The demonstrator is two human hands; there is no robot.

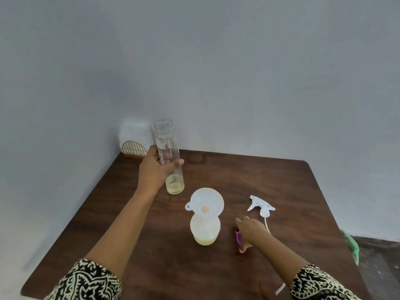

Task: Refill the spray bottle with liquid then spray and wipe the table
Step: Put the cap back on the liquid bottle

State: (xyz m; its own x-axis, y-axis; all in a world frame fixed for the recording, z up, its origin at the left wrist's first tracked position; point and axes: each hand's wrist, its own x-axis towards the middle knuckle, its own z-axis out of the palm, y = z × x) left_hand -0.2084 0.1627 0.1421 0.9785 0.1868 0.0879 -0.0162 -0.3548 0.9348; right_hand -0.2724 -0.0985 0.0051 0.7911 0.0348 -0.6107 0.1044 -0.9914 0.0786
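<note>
My left hand (pixel 154 169) grips the upright, nearly drained refill bottle (pixel 171 161) up-left of the funnel (pixel 213 200) in the spray bottle (pixel 205 231), my right hand (pixel 251 232) curls round the purple cap (pixel 238 236) just right of it, so I judge the cap goes up-left to that open mouth.

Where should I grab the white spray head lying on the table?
Come from above and pinch the spray head across its thick collar; it lies flat on the table, and the thin dip tube trailing toward you would likely bend.
</note>
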